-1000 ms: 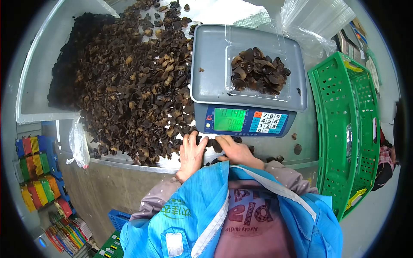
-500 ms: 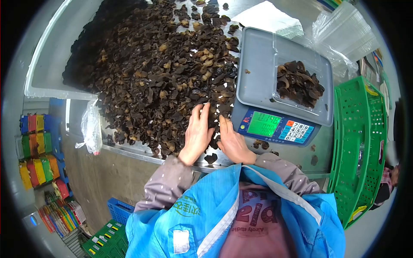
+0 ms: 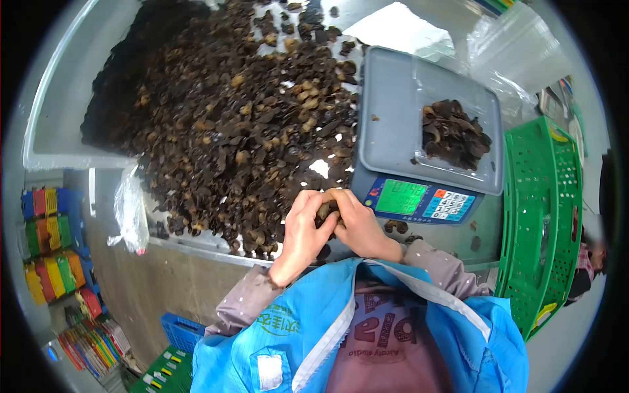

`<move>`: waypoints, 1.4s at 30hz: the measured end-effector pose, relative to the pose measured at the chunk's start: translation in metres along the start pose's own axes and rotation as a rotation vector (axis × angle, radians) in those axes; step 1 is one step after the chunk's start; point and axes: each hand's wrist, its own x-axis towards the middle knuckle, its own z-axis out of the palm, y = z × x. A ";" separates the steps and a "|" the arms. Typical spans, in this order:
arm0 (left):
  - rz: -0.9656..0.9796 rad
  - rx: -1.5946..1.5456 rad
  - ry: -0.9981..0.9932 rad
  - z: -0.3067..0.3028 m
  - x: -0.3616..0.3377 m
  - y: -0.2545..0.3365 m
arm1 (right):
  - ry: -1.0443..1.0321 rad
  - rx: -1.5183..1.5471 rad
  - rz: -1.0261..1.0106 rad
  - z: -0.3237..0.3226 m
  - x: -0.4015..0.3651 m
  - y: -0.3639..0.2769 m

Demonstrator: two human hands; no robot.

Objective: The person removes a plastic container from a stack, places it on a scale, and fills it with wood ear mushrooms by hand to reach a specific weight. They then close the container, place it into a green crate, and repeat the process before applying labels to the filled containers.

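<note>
Both hands are cupped together at the near edge of a spread heap of dark brown wood ear mushrooms (image 3: 216,137). My left hand (image 3: 301,229) and my right hand (image 3: 362,226) close from either side around a small bunch of wood ear mushrooms (image 3: 325,211); the fingers hide part of it. Just right of them stands a digital scale (image 3: 388,111) with a lit green display (image 3: 401,196). On its grey pan lies a clear plastic tray (image 3: 458,165) holding a small pile of wood ears (image 3: 455,134).
A green plastic crate (image 3: 524,216) stands right of the scale. Clear plastic trays (image 3: 514,49) and a white sheet (image 3: 400,29) lie behind it. A plastic bag (image 3: 131,209) hangs at the table's left edge. Coloured bins (image 3: 49,239) are at far left; part of another person shows at far right.
My hands have come together and closed on a bunch of wood ears, drawn back from the heap's edge. A bare patch of table now shows just beyond them.
</note>
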 end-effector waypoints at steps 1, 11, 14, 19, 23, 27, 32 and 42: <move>0.065 -0.017 0.008 0.000 0.007 0.013 | 0.021 0.024 -0.009 -0.016 -0.001 -0.005; 0.522 -0.183 -0.236 0.084 0.126 0.118 | 0.408 -0.368 0.086 -0.202 0.003 0.005; 0.577 0.198 -0.212 0.103 0.137 0.108 | 0.289 -0.428 0.106 -0.213 0.005 0.050; 0.540 0.219 -0.288 0.082 0.132 0.117 | 0.334 -0.247 0.107 -0.224 -0.005 0.031; 0.427 0.095 -0.215 0.057 0.139 0.104 | 0.431 -0.090 0.163 -0.238 -0.025 0.030; 0.229 -0.062 -0.120 0.034 0.142 0.077 | 0.531 -0.094 0.214 -0.240 -0.054 0.041; 0.117 0.012 -0.093 0.014 0.154 0.066 | 0.586 0.028 0.384 -0.247 -0.077 0.052; -0.114 -0.205 -0.293 0.081 0.229 0.084 | 0.563 -0.028 0.414 -0.246 -0.074 0.070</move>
